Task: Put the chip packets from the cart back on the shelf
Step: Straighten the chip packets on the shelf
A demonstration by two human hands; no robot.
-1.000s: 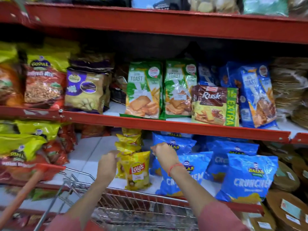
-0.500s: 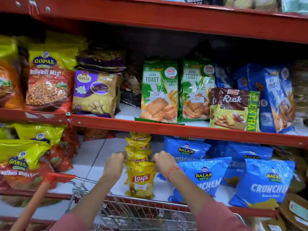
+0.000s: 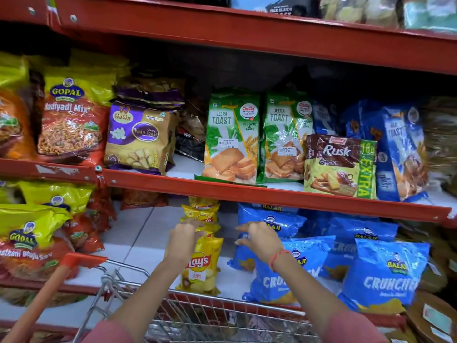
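Over the cart's [image 3: 222, 315] rim, the left hand [image 3: 184, 240] is pinched on the upright yellow Lay's packets [image 3: 201, 256] on the lower shelf [image 3: 138, 246], the right hand [image 3: 259, 240] is spread empty beside them, and toppling is risked if support is withdrawn.

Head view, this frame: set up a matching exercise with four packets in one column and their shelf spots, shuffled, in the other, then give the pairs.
Things:
1. Lay's packet
2. Rusk pack
3. Kaju toast pack
4. Crunchex bag

Places:
A. middle shelf, left of the Jeera Toast packs
B. lower shelf, far right in the blue row
C. lower shelf, beside the left hand
D. middle shelf, right of the Jeera Toast packs

Pairs: 1-C, 2-D, 3-A, 4-B
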